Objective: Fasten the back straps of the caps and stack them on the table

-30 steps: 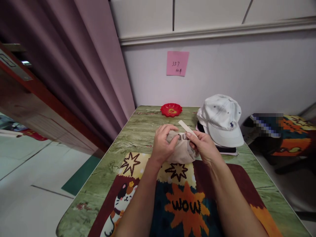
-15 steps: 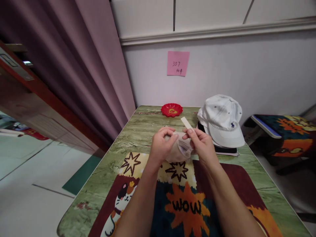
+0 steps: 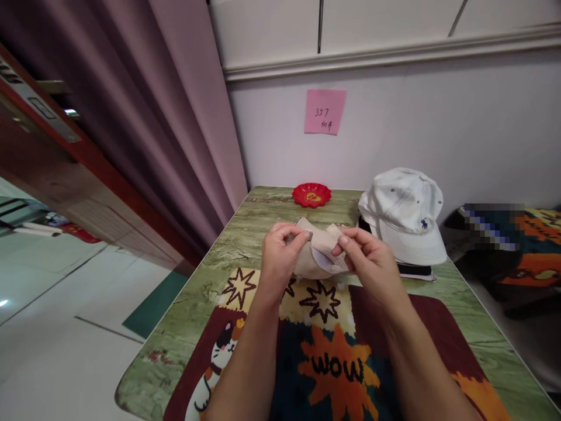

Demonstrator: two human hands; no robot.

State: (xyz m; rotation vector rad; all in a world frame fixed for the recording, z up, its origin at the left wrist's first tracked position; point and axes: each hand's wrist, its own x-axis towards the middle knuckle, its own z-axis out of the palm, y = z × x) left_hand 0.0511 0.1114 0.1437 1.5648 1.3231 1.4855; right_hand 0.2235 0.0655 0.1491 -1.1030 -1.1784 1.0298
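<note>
A beige cap (image 3: 309,267) rests near the middle of the table, its back opening towards me. My left hand (image 3: 280,251) is closed in a pinch at the left side of the cap's back strap (image 3: 324,241), where a small metal piece shows by the thumb. At the strap's other side, my right hand (image 3: 370,257) pinches it between thumb and fingers. The strap stands raised above the opening between both hands. My fingers hide part of the cap.
A stack of caps with a white cap (image 3: 407,216) on top stands at the right. A red scalloped dish (image 3: 311,195) sits at the back of the table (image 3: 162,333). A printed mat (image 3: 333,365) lies under my forearms. A pink note (image 3: 325,111) is on the wall.
The loose strap end that stuck up from my right hand has come down towards the left hand, and more of the strap shows between them. The view has shifted slightly left.
</note>
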